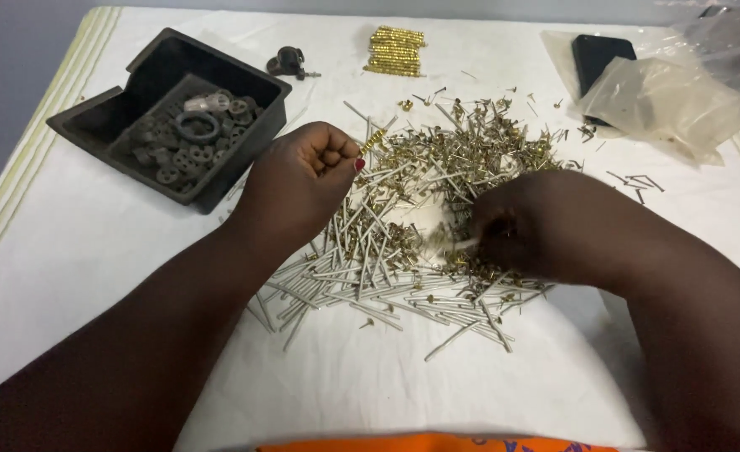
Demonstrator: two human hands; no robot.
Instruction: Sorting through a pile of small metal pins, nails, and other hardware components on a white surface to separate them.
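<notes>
A wide heap of thin silver rods and small brass pins covers the middle of the white table. My left hand is closed at the heap's left edge, holding a short rod threaded with brass pieces that sticks out toward the upper right. My right hand is lowered into the heap's right side, with the fingers curled and blurred among the pins; whether they hold one is unclear.
A black plastic tray with dark ring-shaped parts stands at the back left. Behind it lie a small black caster wheel and a neat stack of finished brass-threaded rods. Clear plastic bags and a dark phone sit at the back right.
</notes>
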